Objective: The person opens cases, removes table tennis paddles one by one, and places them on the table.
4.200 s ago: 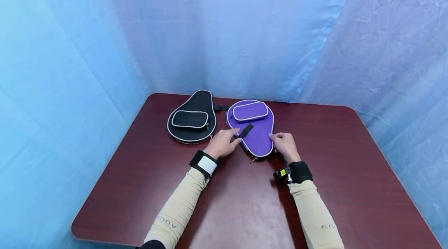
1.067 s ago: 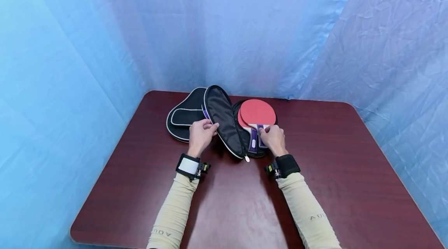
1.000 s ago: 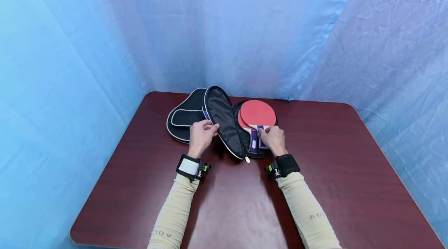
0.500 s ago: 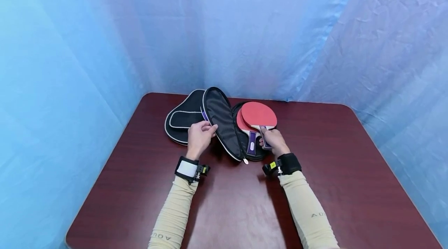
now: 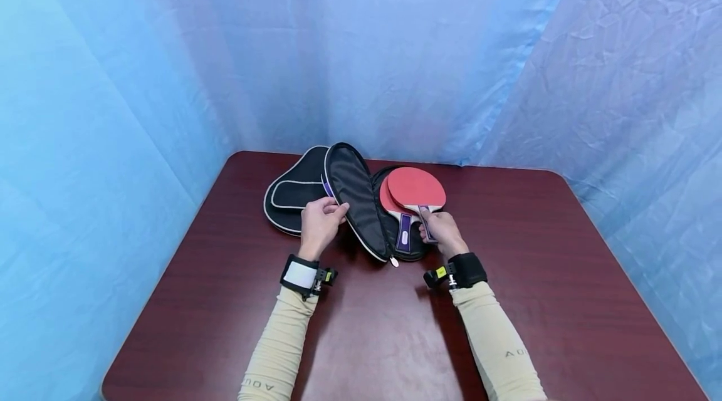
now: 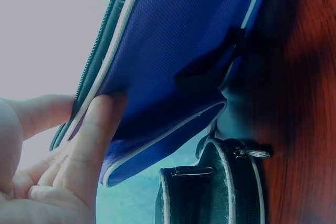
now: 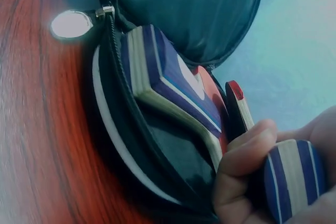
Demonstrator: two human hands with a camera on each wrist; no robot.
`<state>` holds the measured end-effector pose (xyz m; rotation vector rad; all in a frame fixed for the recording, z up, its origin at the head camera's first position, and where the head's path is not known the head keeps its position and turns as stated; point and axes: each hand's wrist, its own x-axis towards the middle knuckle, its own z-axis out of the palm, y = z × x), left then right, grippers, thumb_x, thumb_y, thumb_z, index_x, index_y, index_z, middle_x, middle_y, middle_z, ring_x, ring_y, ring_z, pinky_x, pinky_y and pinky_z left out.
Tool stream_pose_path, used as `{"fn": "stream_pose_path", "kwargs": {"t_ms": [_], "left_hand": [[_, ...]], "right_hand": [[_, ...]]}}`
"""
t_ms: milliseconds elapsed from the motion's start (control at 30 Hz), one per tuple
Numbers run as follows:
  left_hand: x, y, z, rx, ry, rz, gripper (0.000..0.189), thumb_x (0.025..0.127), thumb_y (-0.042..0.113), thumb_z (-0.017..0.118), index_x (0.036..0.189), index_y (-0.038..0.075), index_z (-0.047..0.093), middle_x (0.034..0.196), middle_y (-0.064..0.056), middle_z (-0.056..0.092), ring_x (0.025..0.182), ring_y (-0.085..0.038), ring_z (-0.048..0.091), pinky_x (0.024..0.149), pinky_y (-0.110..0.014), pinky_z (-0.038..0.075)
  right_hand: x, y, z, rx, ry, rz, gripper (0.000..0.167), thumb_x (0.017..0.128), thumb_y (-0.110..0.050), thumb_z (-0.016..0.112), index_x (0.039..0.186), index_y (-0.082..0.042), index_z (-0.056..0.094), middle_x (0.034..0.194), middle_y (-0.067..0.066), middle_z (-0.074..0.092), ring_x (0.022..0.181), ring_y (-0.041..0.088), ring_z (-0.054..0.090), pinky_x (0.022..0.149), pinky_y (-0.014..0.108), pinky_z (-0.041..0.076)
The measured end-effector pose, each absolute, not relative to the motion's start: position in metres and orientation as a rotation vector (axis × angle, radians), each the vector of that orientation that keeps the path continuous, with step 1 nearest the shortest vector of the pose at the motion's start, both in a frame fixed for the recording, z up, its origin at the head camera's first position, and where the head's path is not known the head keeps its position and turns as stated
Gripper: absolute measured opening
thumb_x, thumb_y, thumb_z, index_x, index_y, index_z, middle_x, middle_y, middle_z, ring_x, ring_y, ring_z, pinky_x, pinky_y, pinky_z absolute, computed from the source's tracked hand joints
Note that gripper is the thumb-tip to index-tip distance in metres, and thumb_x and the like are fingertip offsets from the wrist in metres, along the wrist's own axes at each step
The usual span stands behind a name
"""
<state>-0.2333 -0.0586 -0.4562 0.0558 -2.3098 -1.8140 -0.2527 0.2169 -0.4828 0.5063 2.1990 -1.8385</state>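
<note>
The purple paddle case lies unzipped on the table, its lid raised to the left with the black lining showing. My left hand pinches the lid's white-piped rim between thumb and fingers; the left wrist view shows the purple outside. Two red table tennis paddles overlap at the open case. My right hand grips the handle of the upper paddle; in the right wrist view its striped butt shows in the fist. The lower paddle's purple handle rests in the case's bottom half.
A black paddle case lies to the left, partly covered by the raised lid and my left hand. An oval zipper pull hangs at the purple case's near end. Blue cloth hangs behind the dark red table.
Since the oldest frame, the purple case has been opened to the left, exposing two paddles. Lately the right hand has closed round the upper paddle's handle and tilted it slightly; the left hand keeps its pinch.
</note>
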Motion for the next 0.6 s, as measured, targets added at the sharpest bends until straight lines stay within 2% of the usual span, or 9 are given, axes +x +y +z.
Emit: {"fn": "stream_pose_path", "kwargs": {"t_ms": [333, 600], "left_hand": [[-0.232, -0.064, -0.455, 0.051, -2.313, -1.796, 0.022, 0.088, 0.015, 0.074, 0.102, -0.002, 0.073, 0.086, -0.015, 0.076, 0.072, -0.025, 0.075, 0.061, -0.020, 0.056], [-0.228, -0.075, -0.453, 0.083, -2.304, -1.800, 0.022, 0.088, 0.015, 0.074, 0.102, -0.002, 0.073, 0.086, -0.016, 0.076, 0.069, -0.022, 0.074, 0.054, -0.017, 0.052]], "right_hand": [[-0.244, 0.266, -0.477, 0.516, 2.266, -1.849, 0.053, 0.106, -0.037, 0.042, 0.129, 0.010, 0.048, 0.078, 0.002, 0.055, 0.060, 0.009, 0.054, 0.055, 0.022, 0.050], [-0.242, 0.328, -0.468, 0.535, 2.405, -1.727, 0.057, 0.106, -0.042, 0.038, 0.128, 0.009, 0.046, 0.082, 0.002, 0.057, 0.064, 0.009, 0.056, 0.060, 0.025, 0.053]]}}
